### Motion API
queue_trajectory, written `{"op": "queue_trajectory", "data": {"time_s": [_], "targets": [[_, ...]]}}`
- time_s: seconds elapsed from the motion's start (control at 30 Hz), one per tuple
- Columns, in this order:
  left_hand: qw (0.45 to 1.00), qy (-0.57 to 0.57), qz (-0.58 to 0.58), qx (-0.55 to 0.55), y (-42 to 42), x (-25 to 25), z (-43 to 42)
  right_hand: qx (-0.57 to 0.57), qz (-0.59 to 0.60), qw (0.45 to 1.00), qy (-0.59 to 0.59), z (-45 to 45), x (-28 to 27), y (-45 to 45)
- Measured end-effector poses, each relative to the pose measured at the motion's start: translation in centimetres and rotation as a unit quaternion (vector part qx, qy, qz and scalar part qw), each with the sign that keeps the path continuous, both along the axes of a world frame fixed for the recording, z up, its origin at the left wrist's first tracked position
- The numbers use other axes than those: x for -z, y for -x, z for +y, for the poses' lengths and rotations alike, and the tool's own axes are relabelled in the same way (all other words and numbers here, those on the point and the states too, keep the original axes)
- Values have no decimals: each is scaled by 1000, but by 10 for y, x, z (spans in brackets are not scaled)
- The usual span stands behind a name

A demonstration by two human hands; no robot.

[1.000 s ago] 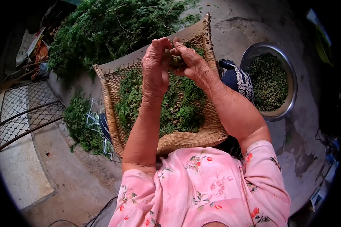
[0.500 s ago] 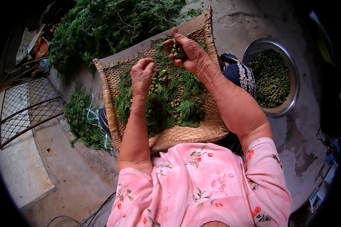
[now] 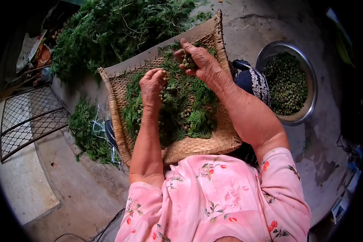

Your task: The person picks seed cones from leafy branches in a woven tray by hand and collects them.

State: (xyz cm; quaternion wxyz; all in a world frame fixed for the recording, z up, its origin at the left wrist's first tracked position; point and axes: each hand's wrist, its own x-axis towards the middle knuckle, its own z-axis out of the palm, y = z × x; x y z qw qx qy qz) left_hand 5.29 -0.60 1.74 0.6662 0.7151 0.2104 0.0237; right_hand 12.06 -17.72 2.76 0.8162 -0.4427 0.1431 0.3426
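Note:
A woven basket tray (image 3: 197, 146) rests across my lap with green conifer sprigs (image 3: 199, 121) and small round cones scattered in it. Over its left part, my left hand (image 3: 151, 86) is closed in a pinch on a small yellow-green cone (image 3: 164, 73) at the fingertips. My right hand (image 3: 203, 62) is raised over the tray's upper right, its fingers curled around several green cones (image 3: 188, 61) in the palm, thumb pointing up. Some of the sprigs and cones lie hidden beneath my left forearm.
To the right stands a metal basin (image 3: 311, 92) holding many green cones (image 3: 286, 82). A large heap of conifer branches (image 3: 121, 32) lies beyond the tray. On the left are a smaller pile of greenery (image 3: 86, 125) and a metal mesh frame (image 3: 32, 117) on the floor.
My left hand has dropped slightly, and a small cone now shows at its fingertips. My right hand has lowered a little, with the cones still in it.

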Motion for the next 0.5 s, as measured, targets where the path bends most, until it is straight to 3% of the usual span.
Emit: {"op": "queue_trajectory", "data": {"time_s": [0.03,0.17,0.27,0.37,0.5], "targets": [[998,44,-33,-1,-2,-8,1,0,-1,1000,-1,1,-1,1],[996,33,-82,29,-5,-45,-18,-31,12,999,20,5,1,1],[976,-111,-155,107,-8,-60,-42,-48,29,998,-18,6,-4,3],[980,-45,-153,121,-7,-70,-53,-54,40,996,-65,4,-1,2],[987,-106,-101,64,-6,-60,-27,-38,25,996,-73,-2,-1,0]]}}
